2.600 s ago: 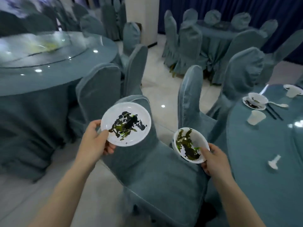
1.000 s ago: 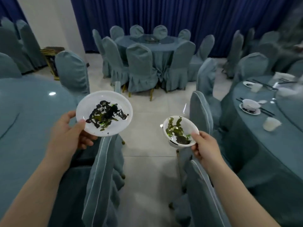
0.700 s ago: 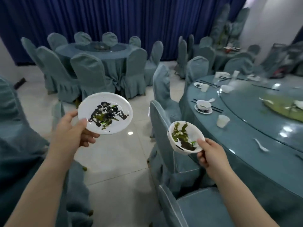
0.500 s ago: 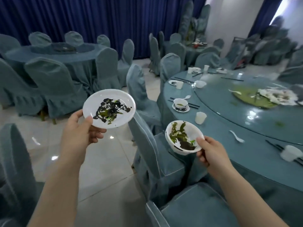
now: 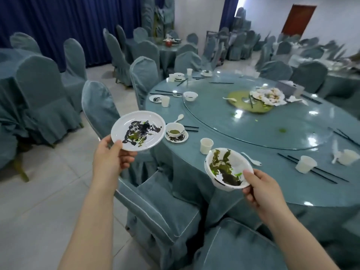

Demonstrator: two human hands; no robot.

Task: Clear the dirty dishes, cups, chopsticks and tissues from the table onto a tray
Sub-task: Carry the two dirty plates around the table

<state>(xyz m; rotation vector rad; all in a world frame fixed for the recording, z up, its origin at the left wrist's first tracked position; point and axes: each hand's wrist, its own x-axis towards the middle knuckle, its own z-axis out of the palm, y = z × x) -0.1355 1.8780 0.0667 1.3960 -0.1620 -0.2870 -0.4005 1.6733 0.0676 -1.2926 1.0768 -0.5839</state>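
Note:
My left hand (image 5: 111, 158) grips the near rim of a white plate (image 5: 138, 131) smeared with dark and green scraps, held in the air left of the table. My right hand (image 5: 263, 189) pinches the rim of a white bowl (image 5: 227, 169) with green leftovers, held over the table's near edge. On the round teal table (image 5: 253, 184) stand a bowl on a saucer (image 5: 175, 131), white cups (image 5: 206, 145), white spoons (image 5: 251, 158), black chopsticks (image 5: 311, 170) and crumpled tissues (image 5: 269, 95). No tray is in view.
Teal-covered chairs (image 5: 155, 203) stand close between me and the table, one at my left front, one at the bottom right. A glass turntable (image 5: 253, 121) fills the table's middle. More covered tables and chairs crowd the room; tiled floor (image 5: 39, 201) lies at the left.
The view has swung right from other tables and the aisle to the dirty round table, now close ahead. Both hands still hold the same plate and bowl.

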